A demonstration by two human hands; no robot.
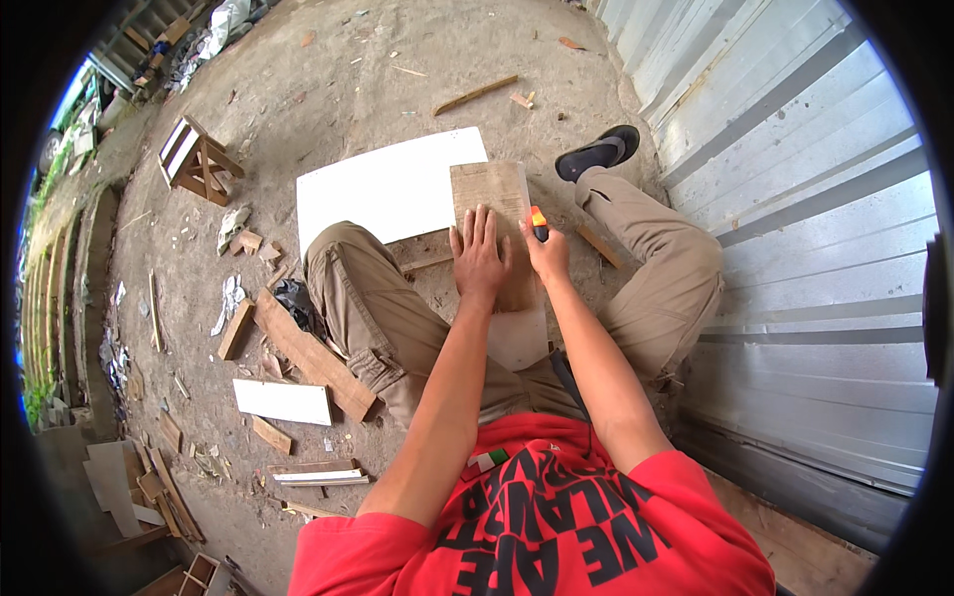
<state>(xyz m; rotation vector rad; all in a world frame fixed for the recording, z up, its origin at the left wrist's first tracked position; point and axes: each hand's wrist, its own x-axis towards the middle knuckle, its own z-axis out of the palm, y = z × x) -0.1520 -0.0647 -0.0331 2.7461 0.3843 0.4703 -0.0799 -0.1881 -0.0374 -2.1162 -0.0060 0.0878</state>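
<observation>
My left hand [479, 260] lies flat with fingers spread on a brown wooden board [487, 185] between my legs. A pale sheet [519, 340] shows from under the board's near end and in a thin strip along its right edge. My right hand [547, 254] is closed around an orange-and-black handled tool [540, 223] at the board's right edge. The tool's working end is hidden, so its exact kind cannot be told. Beyond my left knee, a large white panel [383, 184] rests on the ground, partly behind the board.
To the left are a small wooden stool [199, 159], a long plank [313, 353], a white offcut [283, 400] and several wood scraps. A corrugated metal wall [795, 199] stands close on the right. A wood strip [475, 95] lies on the ground ahead.
</observation>
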